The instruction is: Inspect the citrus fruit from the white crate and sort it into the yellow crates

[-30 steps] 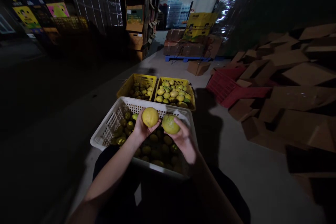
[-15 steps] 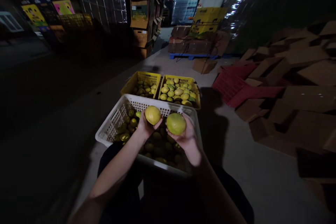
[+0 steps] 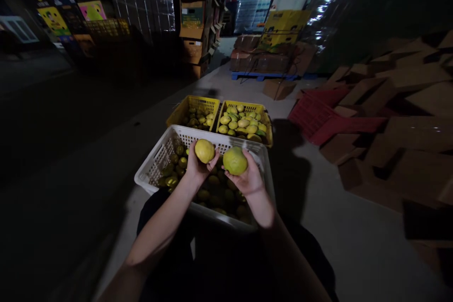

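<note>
My left hand [image 3: 197, 170] is wrapped round a yellow lemon [image 3: 204, 151], fingers curled at its sides. In my right hand [image 3: 253, 180] rests a greener lemon [image 3: 235, 160], cupped from below and the right. Both fruits are held up side by side, a small gap apart, above a white plastic crate [image 3: 151, 172]. Inside that crate lie many green-yellow lemons [image 3: 214, 180], mostly in shadow and partly hidden by my forearms.
Beyond the white crate stand two yellow crates, the left one [image 3: 174, 115] and the right one [image 3: 270, 138], both holding lemons. A red crate [image 3: 313, 118] and piled cardboard boxes [image 3: 410, 137] lie to the right. Farther back, boxes rest on a blue pallet [image 3: 260, 76].
The right-hand lemon has turned slightly in my fingers and moved up a little. Both hands keep their hold. The whole view has shifted slightly.
</note>
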Tool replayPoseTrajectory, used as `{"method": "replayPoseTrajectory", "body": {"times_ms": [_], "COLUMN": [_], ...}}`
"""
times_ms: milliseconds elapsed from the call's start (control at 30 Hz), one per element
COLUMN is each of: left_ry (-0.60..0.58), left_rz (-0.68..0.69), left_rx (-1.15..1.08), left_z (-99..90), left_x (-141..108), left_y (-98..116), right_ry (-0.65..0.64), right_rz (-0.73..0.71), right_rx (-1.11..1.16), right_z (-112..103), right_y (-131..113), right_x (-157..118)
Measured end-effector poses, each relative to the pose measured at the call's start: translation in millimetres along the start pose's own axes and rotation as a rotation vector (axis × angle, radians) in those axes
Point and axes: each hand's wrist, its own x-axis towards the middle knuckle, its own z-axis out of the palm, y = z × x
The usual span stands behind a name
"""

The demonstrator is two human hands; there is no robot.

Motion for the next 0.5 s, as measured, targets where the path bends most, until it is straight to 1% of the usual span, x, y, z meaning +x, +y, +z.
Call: {"method": "replayPoseTrajectory", "body": {"times_ms": [100,233,333,433,500], "left_ry": [0.019,0.126,0.120,0.101,0.088], "left_rz": [-0.041,-0.010,0.008,0.022,0.043], "left_rx": [-0.046,-0.034,-0.007,0.000,0.000], "left_z": [-2.6,-3.2,-2.5,-3.2,-4.7], "left_x": [-2.0,0.2,1.2,-1.7,-5.9], "left_y": [1.8,1.3,0.6,1.4,3.3], "right_ry": [0.022,0.039,0.056,0.105,0.108], "right_rz": [0.012,0.010,0.001,-0.039,-0.067], "right_rx": [0.005,0.028,0.010,0.063,0.098], "right_z": [2.3,3.4,3.9,5.0,5.9], "right_y": [-0.2,-1.7,-2.3,-2.6,-3.3], "right_x": [-3.6,-4.7,-4.4,-6.9,-10.8]}}
